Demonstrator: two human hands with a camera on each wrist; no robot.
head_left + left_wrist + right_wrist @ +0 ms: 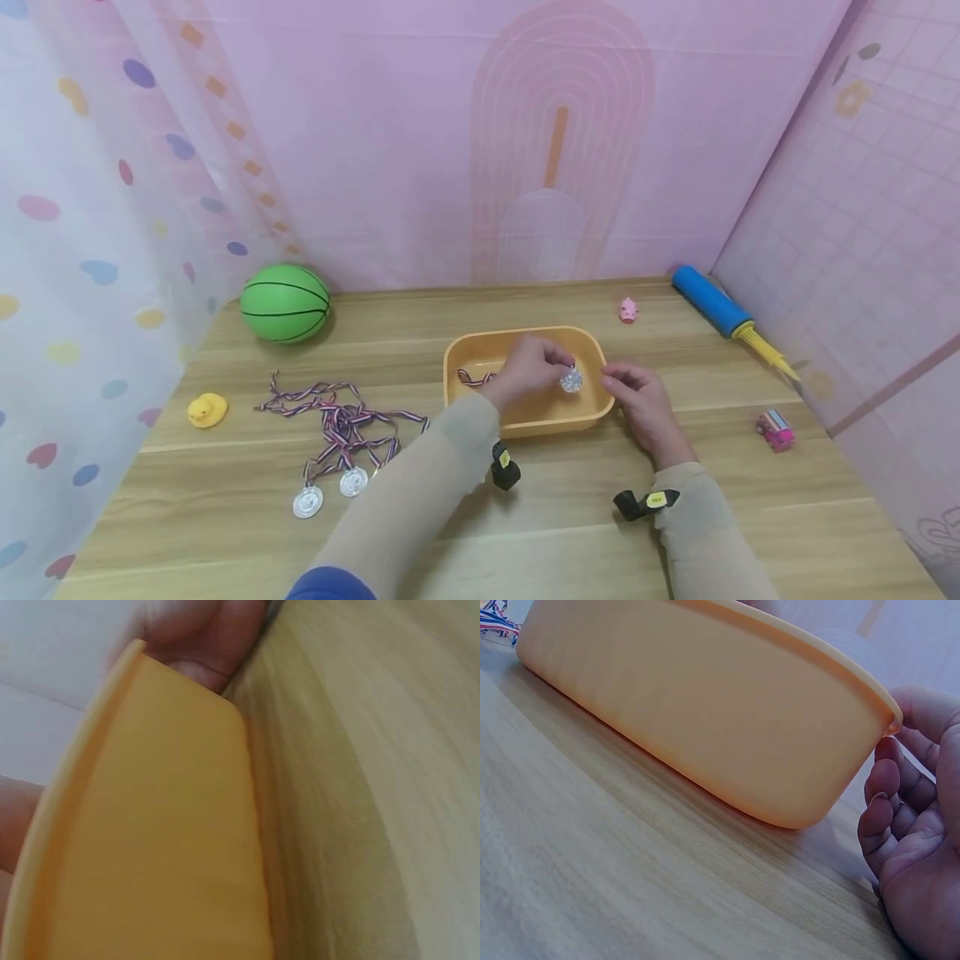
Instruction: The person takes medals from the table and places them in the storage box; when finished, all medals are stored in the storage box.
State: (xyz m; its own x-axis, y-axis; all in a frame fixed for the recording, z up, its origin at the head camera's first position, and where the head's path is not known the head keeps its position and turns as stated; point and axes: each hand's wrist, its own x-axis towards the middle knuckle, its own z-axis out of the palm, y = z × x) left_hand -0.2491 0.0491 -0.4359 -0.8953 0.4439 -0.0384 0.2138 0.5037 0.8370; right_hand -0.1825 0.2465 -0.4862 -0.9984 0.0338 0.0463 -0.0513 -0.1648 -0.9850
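Sleeved arms (412, 500) slant inward, hands (531, 367) holding silver medal (571, 381) and tub (558, 428).

I see the tub (675, 705) as smooth plastic — a little shiny. The medal (572, 382) I pinch looks like bright, sparkly metal. The ribbons (343, 423) look like cloth, the table (555, 533) like smooth wood — and my sleeves (420, 483) are dull cloth.
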